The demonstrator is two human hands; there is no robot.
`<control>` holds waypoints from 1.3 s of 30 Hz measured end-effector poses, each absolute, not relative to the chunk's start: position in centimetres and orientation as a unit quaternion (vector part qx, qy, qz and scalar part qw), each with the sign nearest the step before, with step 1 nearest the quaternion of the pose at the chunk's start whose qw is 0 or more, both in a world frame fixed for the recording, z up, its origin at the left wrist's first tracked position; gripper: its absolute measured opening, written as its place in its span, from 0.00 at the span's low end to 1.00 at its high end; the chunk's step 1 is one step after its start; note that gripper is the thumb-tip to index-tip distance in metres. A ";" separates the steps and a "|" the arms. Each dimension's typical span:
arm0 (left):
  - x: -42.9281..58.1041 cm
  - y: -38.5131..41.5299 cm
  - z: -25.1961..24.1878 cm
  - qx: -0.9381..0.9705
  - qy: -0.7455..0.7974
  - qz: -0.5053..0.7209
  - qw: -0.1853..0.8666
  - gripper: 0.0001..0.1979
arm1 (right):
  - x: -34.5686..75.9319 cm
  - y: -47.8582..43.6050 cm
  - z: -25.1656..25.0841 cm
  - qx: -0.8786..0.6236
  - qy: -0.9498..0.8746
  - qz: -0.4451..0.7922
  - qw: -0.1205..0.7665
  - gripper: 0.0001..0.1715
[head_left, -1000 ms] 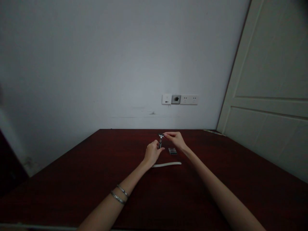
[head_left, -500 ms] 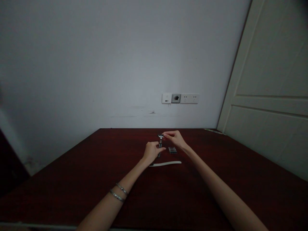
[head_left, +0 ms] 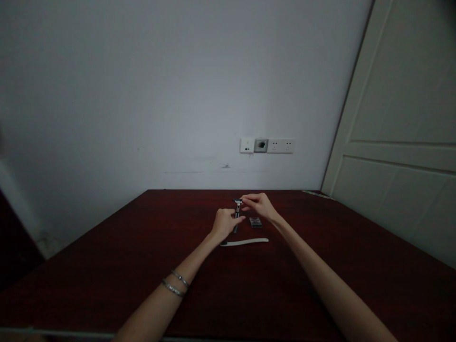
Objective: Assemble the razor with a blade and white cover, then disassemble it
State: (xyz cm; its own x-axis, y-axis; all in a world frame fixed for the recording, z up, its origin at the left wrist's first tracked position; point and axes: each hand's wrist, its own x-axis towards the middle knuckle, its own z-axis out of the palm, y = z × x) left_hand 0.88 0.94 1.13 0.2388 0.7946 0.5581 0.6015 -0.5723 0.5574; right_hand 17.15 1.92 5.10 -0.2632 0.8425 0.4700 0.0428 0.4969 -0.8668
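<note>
My left hand (head_left: 224, 223) is closed round the handle of a razor (head_left: 237, 209), which stands nearly upright with its T-shaped head at the top. At the right end of that head, my right hand (head_left: 260, 205) pinches with thumb and forefinger. The fingertips cover the part they touch. Below my right wrist, a small clear case (head_left: 255, 222) with dark contents lies on the table. Nearer to me is a long white strip-like tool (head_left: 245, 242), perhaps a toothbrush or second handle, whose dark left end sits under my left wrist.
The dark red wooden table (head_left: 107, 270) reaches back to a pale wall (head_left: 199, 95). Sockets and switches (head_left: 280, 146) are set in the wall above its back edge. A cream panelled door (head_left: 399, 142) stands along the right side. A thin flat strip (head_left: 317, 194) lies at the back right corner.
Hardly anything differs. My right hand's fingers have shifted slightly at the razor head, with a lower finger now showing beside the neck.
</note>
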 end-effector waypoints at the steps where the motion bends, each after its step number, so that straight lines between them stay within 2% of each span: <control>1: 0.9 1.0 1.1 0.780 0.447 0.424 0.110 0.15 | 17.2 1.8 5.2 -0.320 -0.698 0.380 0.516 0.18; 25: 0.7 0.8 1.2 0.789 0.443 0.417 0.086 0.17 | 17.1 0.3 6.1 -0.307 -0.753 0.299 0.500 0.18; 39: 0.4 1.3 1.2 0.800 0.415 0.426 0.078 0.13 | 17.0 0.7 5.9 -0.345 -0.753 0.253 0.500 0.17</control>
